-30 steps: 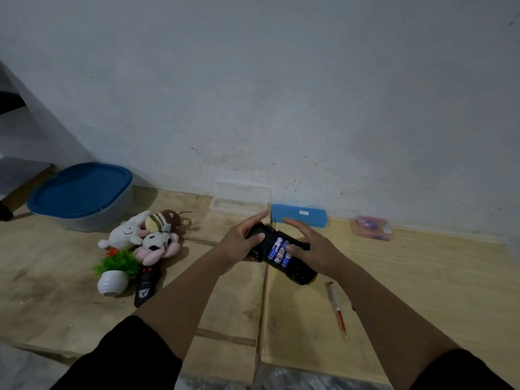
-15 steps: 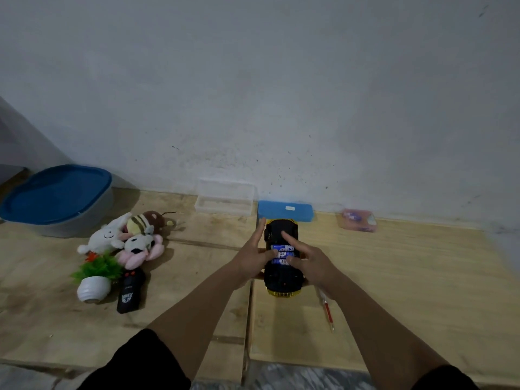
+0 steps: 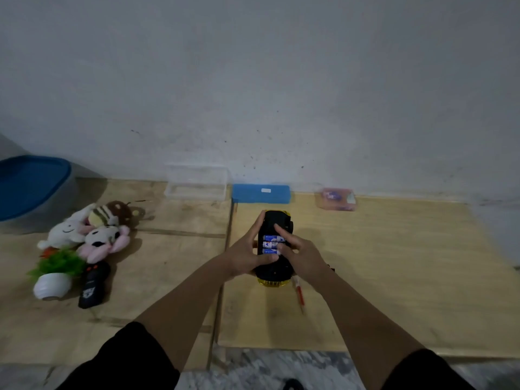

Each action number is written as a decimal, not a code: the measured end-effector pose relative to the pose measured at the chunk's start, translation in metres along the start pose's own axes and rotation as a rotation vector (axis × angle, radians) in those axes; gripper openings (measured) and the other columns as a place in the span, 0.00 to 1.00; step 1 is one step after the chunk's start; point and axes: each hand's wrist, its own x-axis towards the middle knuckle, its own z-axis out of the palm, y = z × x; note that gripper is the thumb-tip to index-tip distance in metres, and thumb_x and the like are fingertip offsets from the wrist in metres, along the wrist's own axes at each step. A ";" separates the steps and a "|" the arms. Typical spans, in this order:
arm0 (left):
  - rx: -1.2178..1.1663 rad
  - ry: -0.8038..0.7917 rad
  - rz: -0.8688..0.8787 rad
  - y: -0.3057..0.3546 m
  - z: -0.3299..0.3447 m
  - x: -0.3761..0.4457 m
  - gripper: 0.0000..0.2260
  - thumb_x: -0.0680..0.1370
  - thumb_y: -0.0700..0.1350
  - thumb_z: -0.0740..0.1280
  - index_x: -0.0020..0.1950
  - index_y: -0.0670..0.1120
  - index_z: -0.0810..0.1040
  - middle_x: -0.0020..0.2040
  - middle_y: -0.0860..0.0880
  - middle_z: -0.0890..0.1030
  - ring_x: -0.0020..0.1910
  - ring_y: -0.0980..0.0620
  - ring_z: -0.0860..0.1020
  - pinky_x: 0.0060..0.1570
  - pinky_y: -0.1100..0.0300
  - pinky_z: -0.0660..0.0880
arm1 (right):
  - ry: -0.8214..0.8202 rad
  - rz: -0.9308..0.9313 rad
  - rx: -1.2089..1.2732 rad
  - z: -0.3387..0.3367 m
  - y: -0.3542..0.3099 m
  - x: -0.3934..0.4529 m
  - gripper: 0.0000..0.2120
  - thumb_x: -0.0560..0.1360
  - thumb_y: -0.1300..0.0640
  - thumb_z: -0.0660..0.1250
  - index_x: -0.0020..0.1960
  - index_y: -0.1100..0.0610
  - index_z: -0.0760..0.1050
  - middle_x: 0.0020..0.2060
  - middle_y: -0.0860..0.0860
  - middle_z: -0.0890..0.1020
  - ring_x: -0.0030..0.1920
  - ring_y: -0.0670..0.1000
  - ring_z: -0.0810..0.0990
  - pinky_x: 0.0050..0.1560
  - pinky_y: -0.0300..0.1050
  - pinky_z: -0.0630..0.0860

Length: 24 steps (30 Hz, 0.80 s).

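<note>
Turned since a second ago, the toy car (image 3: pixel 277 220) no longer lies slanted but points straight at the wall, belly up, held just above the wooden boards (image 3: pixel 394 277) near their middle seam. At far left stands a blue-lidded tub (image 3: pixel 31 187), with plush toys (image 3: pixel 90 232) heaped in front of it.

The left hand (image 3: pixel 247 256) grips the car, fingers along its side and thumb across the underside. The right hand (image 3: pixel 302 256) lies over the open bay, forefinger straight, the other fingers bent onto the batteries (image 3: pixel 270 244) (whether they pinch one, I cannot tell).

By the wall sit a blue case (image 3: pixel 261 193), a clear box (image 3: pixel 196 185) and a pink box (image 3: pixel 337 199). A black remote (image 3: pixel 92 284) lies beside a potted plant (image 3: pixel 52 285). A red screwdriver (image 3: pixel 300 295) lies just beside the right wrist.
</note>
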 end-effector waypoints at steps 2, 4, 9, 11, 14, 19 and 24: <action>-0.021 0.002 -0.016 -0.003 0.010 0.008 0.45 0.70 0.47 0.75 0.71 0.72 0.46 0.61 0.62 0.71 0.58 0.61 0.74 0.42 0.62 0.79 | -0.053 0.020 0.012 -0.013 0.008 -0.001 0.21 0.79 0.54 0.61 0.67 0.36 0.63 0.64 0.51 0.75 0.59 0.50 0.76 0.59 0.48 0.76; -0.043 0.021 -0.018 -0.005 0.020 0.017 0.45 0.70 0.46 0.75 0.70 0.73 0.48 0.61 0.61 0.71 0.58 0.61 0.74 0.42 0.62 0.79 | -0.085 0.038 -0.001 -0.027 0.014 -0.001 0.22 0.78 0.51 0.61 0.70 0.37 0.60 0.63 0.51 0.75 0.58 0.51 0.77 0.55 0.47 0.78; -0.057 0.099 -0.057 -0.013 0.036 0.032 0.44 0.71 0.43 0.74 0.71 0.72 0.49 0.62 0.57 0.71 0.60 0.55 0.73 0.44 0.56 0.80 | -0.042 0.018 -0.327 -0.071 0.042 0.004 0.30 0.75 0.51 0.66 0.73 0.40 0.56 0.56 0.52 0.78 0.50 0.51 0.79 0.55 0.44 0.73; -0.068 0.143 -0.081 -0.018 0.039 0.037 0.44 0.71 0.40 0.74 0.71 0.71 0.49 0.62 0.54 0.72 0.61 0.51 0.73 0.48 0.51 0.80 | -0.059 0.022 -0.444 -0.084 0.057 0.003 0.35 0.73 0.54 0.69 0.73 0.42 0.54 0.58 0.52 0.77 0.53 0.50 0.75 0.54 0.41 0.70; -0.094 0.192 -0.116 -0.024 0.043 0.042 0.46 0.71 0.35 0.72 0.70 0.72 0.50 0.59 0.53 0.72 0.60 0.48 0.74 0.48 0.50 0.80 | -0.118 0.055 -0.575 -0.093 0.080 0.003 0.42 0.69 0.56 0.73 0.74 0.40 0.52 0.60 0.54 0.76 0.61 0.54 0.70 0.59 0.47 0.69; -0.110 0.240 -0.131 -0.030 0.048 0.050 0.48 0.70 0.32 0.71 0.71 0.71 0.48 0.65 0.51 0.69 0.60 0.49 0.75 0.47 0.51 0.80 | -0.147 0.049 -0.808 -0.094 0.103 0.002 0.44 0.68 0.52 0.72 0.74 0.41 0.49 0.60 0.53 0.75 0.62 0.55 0.67 0.60 0.52 0.70; -0.104 0.244 -0.158 -0.034 0.050 0.052 0.49 0.70 0.33 0.72 0.70 0.73 0.48 0.59 0.57 0.71 0.57 0.53 0.75 0.45 0.54 0.80 | -0.161 -0.034 -0.910 -0.095 0.114 0.004 0.41 0.70 0.53 0.70 0.75 0.44 0.50 0.62 0.51 0.75 0.62 0.54 0.68 0.59 0.49 0.69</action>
